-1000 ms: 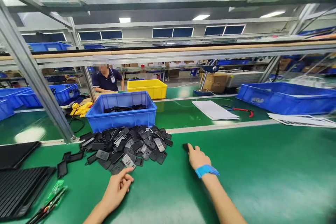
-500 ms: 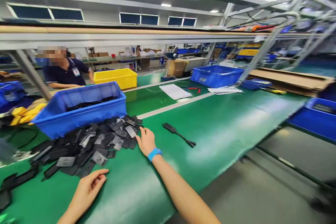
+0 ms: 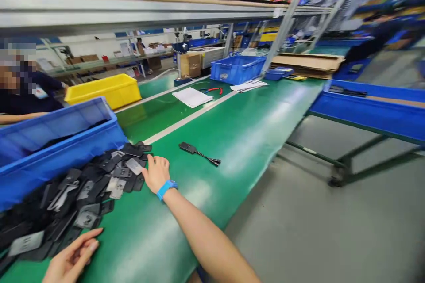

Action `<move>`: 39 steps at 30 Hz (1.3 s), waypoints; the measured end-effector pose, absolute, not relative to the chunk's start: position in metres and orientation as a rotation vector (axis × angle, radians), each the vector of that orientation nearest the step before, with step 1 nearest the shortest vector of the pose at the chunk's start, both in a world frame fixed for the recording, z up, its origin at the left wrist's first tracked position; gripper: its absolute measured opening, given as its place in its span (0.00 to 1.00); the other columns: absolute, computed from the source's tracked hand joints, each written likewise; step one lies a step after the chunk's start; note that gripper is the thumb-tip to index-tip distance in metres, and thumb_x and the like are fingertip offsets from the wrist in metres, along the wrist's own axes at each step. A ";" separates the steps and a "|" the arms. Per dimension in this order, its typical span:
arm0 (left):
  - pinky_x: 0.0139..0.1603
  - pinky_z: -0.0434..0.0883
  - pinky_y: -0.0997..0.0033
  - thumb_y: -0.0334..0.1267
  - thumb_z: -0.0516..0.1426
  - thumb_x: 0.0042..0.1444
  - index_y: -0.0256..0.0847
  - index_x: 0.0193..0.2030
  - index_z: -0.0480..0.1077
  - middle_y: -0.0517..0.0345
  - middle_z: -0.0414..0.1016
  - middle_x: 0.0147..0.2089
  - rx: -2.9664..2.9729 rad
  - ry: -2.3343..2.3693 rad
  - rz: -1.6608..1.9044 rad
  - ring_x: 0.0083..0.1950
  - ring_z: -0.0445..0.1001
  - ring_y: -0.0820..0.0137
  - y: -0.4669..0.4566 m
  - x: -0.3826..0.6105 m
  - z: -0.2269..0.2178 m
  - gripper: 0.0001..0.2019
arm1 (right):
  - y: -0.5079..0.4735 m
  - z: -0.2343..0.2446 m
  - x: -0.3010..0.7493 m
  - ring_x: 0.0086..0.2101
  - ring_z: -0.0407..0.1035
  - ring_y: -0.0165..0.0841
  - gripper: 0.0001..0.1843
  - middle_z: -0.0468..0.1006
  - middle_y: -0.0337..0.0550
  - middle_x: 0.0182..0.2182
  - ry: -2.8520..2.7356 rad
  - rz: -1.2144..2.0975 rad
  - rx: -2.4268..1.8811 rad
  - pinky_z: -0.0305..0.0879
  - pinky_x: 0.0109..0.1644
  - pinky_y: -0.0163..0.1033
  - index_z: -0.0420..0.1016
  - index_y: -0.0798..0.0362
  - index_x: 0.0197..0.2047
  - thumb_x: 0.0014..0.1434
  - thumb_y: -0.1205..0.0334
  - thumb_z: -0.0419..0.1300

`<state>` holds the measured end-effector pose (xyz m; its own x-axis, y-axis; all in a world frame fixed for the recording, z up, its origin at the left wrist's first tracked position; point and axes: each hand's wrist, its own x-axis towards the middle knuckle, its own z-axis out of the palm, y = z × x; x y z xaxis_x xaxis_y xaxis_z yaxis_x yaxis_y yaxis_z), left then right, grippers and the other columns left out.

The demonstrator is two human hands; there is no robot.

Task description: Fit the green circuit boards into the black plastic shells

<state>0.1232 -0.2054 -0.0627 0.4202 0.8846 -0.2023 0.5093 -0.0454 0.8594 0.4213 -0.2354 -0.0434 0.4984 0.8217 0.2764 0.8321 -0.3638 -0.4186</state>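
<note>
A heap of flat black and grey plastic pieces [image 3: 89, 185] lies on the green work surface [image 3: 192, 194]. At its right edge is my right hand [image 3: 157, 173], a blue band on the wrist, fingers apart and slightly bent. Its thumb side is at a light grey plate [image 3: 134, 166]; whether it touches the plate I cannot tell. My left hand [image 3: 75, 254] hovers by the near edge of the heap, index finger stretched out, other fingers loosely curled, holding nothing visible. Farther right lies a black device with a short split cable [image 3: 199, 154].
A blue bin [image 3: 66, 141] with dark pieces stands behind the heap, a yellow bin [image 3: 104, 91] beyond it. White papers [image 3: 191, 97], red-handled pliers [image 3: 215, 91] and another blue bin [image 3: 237, 69] are farther back. A blue tray [image 3: 375, 110] sits on a cart right; a person [image 3: 29, 88] is across.
My view has turned to the right, so everything sits farther left and more of the cart shows. Both hands stay in about the same places beside the heap.
</note>
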 end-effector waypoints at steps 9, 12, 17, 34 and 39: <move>0.45 0.69 0.70 0.37 0.55 0.56 0.45 0.56 0.69 0.53 0.75 0.46 2.285 1.030 0.347 0.42 0.73 0.67 -0.256 0.110 -0.001 0.20 | -0.228 -0.057 0.440 0.46 0.66 0.52 0.28 0.72 0.67 0.44 -1.515 -0.069 -2.042 0.63 0.49 0.53 0.64 0.70 0.57 0.62 0.56 0.46; 0.50 0.68 0.68 0.33 0.54 0.57 0.45 0.56 0.67 0.52 0.73 0.49 2.352 1.324 0.382 0.48 0.72 0.65 -0.267 0.074 -0.001 0.19 | -0.224 -0.067 0.445 0.49 0.65 0.54 0.33 0.70 0.65 0.44 -1.586 -0.200 -1.820 0.64 0.50 0.56 0.64 0.65 0.60 0.63 0.48 0.42; 0.49 0.66 0.60 0.24 0.46 0.57 0.35 0.53 0.67 0.43 0.70 0.48 2.093 2.442 0.259 0.49 0.70 0.60 -0.273 -0.009 -0.014 0.19 | -0.240 -0.046 0.412 0.49 0.67 0.46 0.27 0.70 0.59 0.46 -1.730 0.028 -1.512 0.67 0.42 0.52 0.59 0.31 0.62 0.60 0.41 0.46; 0.45 0.71 0.63 0.37 0.48 0.62 0.37 0.48 0.73 0.48 0.78 0.44 1.750 2.392 1.049 0.43 0.76 0.62 -0.263 -0.068 -0.008 0.16 | -0.244 -0.017 0.206 0.44 0.71 0.40 0.16 0.77 0.49 0.40 -2.095 1.156 -0.991 0.67 0.51 0.47 0.76 0.49 0.42 0.63 0.51 0.50; 0.34 0.72 0.73 0.40 0.53 0.59 0.41 0.52 0.71 0.52 0.78 0.44 1.884 1.617 0.996 0.37 0.76 0.69 -0.251 -0.009 0.013 0.16 | -0.238 -0.021 0.174 0.46 0.71 0.38 0.33 0.76 0.49 0.46 -1.137 1.854 -0.948 0.66 0.51 0.46 0.65 0.50 0.57 0.54 0.39 0.59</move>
<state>-0.0087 -0.2515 0.0129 0.0457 0.9734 0.2243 0.6382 -0.2012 0.7431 0.1740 -0.2383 -0.0211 -0.4441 0.8725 -0.2036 -0.2145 -0.3242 -0.9213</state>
